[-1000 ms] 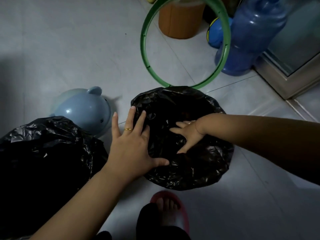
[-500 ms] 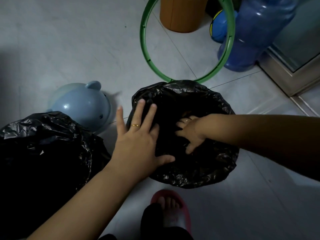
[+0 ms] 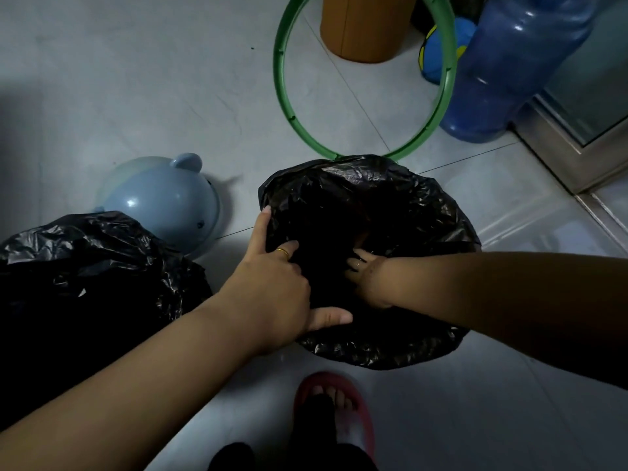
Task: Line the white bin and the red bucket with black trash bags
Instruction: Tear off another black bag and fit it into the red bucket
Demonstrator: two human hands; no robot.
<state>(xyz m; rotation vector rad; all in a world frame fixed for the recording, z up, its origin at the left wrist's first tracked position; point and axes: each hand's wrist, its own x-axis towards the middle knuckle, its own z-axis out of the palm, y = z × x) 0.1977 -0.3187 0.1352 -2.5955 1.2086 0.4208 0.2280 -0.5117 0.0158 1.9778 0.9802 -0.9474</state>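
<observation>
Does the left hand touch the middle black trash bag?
Touching. The head view shows the left hand lying on the black trash bag, thumb and forefinger flat against its rim.

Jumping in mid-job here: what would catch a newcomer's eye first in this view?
The black trash bag at centre, draped over a container it hides, with the left hand on its near-left rim and the right hand reaching inside. Next, a second black bag bulging at the left edge, then a green hoop just behind the centre bag and a blue water jug at top right.
</observation>
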